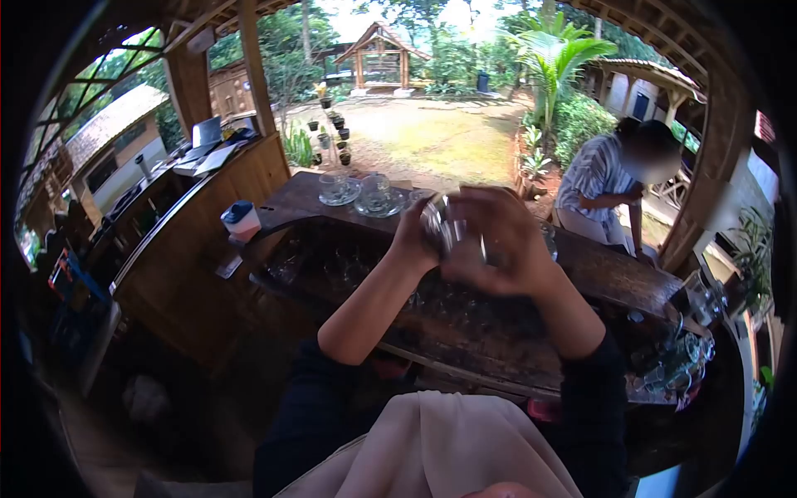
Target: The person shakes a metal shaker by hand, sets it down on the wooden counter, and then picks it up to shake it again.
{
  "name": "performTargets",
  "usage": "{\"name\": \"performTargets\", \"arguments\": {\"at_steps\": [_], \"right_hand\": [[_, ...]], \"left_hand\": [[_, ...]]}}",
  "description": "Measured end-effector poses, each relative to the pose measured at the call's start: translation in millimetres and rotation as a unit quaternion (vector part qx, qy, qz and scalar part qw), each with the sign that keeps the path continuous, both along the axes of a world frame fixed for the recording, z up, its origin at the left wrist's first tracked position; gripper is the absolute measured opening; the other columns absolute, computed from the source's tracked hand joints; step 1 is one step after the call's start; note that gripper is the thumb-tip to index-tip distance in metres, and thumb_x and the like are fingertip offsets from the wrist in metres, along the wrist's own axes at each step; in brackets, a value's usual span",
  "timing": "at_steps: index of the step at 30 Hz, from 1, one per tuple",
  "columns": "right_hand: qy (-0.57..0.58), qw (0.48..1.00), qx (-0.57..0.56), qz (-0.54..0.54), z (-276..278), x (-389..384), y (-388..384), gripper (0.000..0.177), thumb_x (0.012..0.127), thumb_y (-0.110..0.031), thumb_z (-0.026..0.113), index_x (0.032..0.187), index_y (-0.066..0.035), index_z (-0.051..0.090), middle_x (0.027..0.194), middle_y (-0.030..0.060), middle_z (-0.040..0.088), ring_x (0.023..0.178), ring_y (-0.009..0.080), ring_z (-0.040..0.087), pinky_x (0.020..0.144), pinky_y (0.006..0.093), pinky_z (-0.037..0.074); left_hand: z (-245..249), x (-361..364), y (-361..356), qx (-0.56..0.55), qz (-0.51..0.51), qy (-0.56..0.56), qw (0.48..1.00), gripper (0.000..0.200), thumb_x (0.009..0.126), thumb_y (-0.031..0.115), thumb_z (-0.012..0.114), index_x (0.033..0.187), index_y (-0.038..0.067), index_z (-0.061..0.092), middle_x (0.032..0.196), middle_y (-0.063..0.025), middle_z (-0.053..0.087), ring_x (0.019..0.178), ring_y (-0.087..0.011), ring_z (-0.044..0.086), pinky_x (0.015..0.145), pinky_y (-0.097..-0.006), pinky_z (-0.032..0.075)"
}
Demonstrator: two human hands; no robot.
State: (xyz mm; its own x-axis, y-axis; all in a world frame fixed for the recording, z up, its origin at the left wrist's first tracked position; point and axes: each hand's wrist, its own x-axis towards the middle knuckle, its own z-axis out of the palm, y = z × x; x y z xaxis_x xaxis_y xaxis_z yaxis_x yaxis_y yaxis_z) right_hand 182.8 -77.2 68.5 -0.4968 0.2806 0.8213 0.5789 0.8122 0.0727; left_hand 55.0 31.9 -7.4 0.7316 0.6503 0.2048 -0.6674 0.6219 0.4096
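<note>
I held clear glass (452, 226) mid-frame above bench (614, 278), fingers of left hand (412, 239) and right hand (505, 241) wrapped round it, likely for steadiness. Glassware (378, 199) stood upper center, probably grouped for space.

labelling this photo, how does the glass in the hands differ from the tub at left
The glass is held up between the left hand and right hand; the tub sits away from both, off to the left. The glass looks clear and shiny, the tub pale with a dark blue lid. The hands partly hide the glass; the tub is in plain view.
</note>
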Motion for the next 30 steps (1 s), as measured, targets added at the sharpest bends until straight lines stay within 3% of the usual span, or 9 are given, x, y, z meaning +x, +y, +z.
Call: {"name": "performTargets", "arguments": {"at_steps": [5,6,10,17,21,26,27,29,30], "right_hand": [[-0.035,0.99,0.114,-0.081,24.7,3.9,-60.6,0.034,0.067,-0.017,0.073,0.1,-0.015,0.064,0.106,0.006,0.063,0.096,0.0256,0.063,0.082,0.0376,0.045],[-0.063,0.975,0.207,-0.053,24.7,-0.2,-86.4,0.032,0.067,-0.017,0.072,0.098,-0.018,0.063,0.106,0.0024,0.063,0.095,0.0252,0.063,0.08,0.0383,0.045],[-0.043,0.909,0.387,0.15,5.7,15.6,-107.2,0.028,0.068,-0.014,0.07,0.092,-0.024,0.059,0.104,-0.0068,0.064,0.098,0.0278,0.063,0.075,0.0414,0.043],[0.241,0.941,-0.077,-0.225,24.0,100.7,-75.7,0.055,0.064,-0.023,0.078,0.111,-0.002,0.057,0.1,0.0127,0.064,0.097,0.0309,0.062,0.089,0.043,0.043],[-0.083,0.952,0.174,-0.238,64.6,51.7,-171.6,0.037,0.068,-0.017,0.075,0.101,-0.015,0.059,0.099,0.0037,0.065,0.096,0.0237,0.063,0.099,0.0455,0.034],[0.046,0.834,0.549,-0.035,55.8,41.1,-135.6,0.031,0.076,-0.013,0.07,0.103,-0.017,0.058,0.105,0.0018,0.061,0.092,0.0225,0.062,0.084,0.0468,0.046],[-0.02,0.742,0.47,-0.478,36.4,70.3,-180.5,0.038,0.08,-0.012,0.066,0.115,-0.012,0.052,0.109,0.0067,0.059,0.092,0.0222,0.061,0.082,0.0454,0.048],[0.114,0.952,0.164,-0.232,75.1,126.0,-191.6,0.044,0.083,-0.016,0.063,0.122,-0.003,0.049,0.112,0.0147,0.059,0.095,0.024,0.061,0.084,0.0349,0.048],[0.203,0.93,0.108,-0.287,82.6,123.8,-189.5,0.045,0.08,-0.02,0.068,0.119,-0.002,0.052,0.112,0.0155,0.06,0.098,0.0228,0.06,0.085,0.0312,0.047]], "left_hand": [[40.3,25.4,-22.6,0.074,-0.259,-0.076,0.96,0.036,0.092,0.03,0.042,0.114,0.004,0.054,0.109,-0.0156,0.06,0.099,-0.0248,0.06,0.084,-0.0392,0.051],[34.9,37.3,-27.3,0.296,0.031,0.18,0.938,0.038,0.09,0.026,0.051,0.121,0.004,0.049,0.111,-0.0145,0.059,0.102,-0.0234,0.058,0.087,-0.0384,0.049],[61.4,66.5,-64.9,0.46,-0.029,-0.224,0.859,0.039,0.094,0.019,0.048,0.129,0.008,0.037,0.116,-0.0133,0.055,0.107,-0.024,0.056,0.088,-0.0397,0.048],[43.5,163.5,-34.2,0.098,-0.159,0.123,0.975,0.042,0.096,0.03,0.03,0.127,0.005,0.043,0.116,-0.0161,0.057,0.107,-0.0284,0.057,0.093,-0.0455,0.046],[101.5,132.7,-83.3,0.176,-0.337,-0.127,0.916,0.043,0.094,0.026,0.045,0.13,0.003,0.037,0.121,-0.0176,0.052,0.111,-0.0292,0.054,0.096,-0.0443,0.043],[112.8,158.0,-104.9,0.439,-0.179,-0.263,0.84,0.051,0.092,0.026,0.053,0.134,0.013,0.027,0.124,-0.0137,0.048,0.111,-0.0261,0.053,0.09,-0.0412,0.047],[112.3,174.8,-99.8,0.434,-0.205,-0.215,0.85,0.051,0.091,0.03,0.054,0.133,0.012,0.03,0.127,-0.0157,0.047,0.115,-0.0313,0.051,0.09,-0.0462,0.049],[124.8,216.0,-97.8,0.359,-0.244,-0.023,0.901,0.037,0.093,0.036,0.047,0.122,0.013,0.042,0.11,-0.0105,0.057,0.091,-0.0236,0.061,0.076,-0.0357,0.05],[124.6,233.8,-96.2,0.342,-0.243,0.034,0.907,0.037,0.093,0.037,0.046,0.118,0.01,0.045,0.103,-0.0105,0.06,0.087,-0.0236,0.062,0.073,-0.0366,0.051]]}}
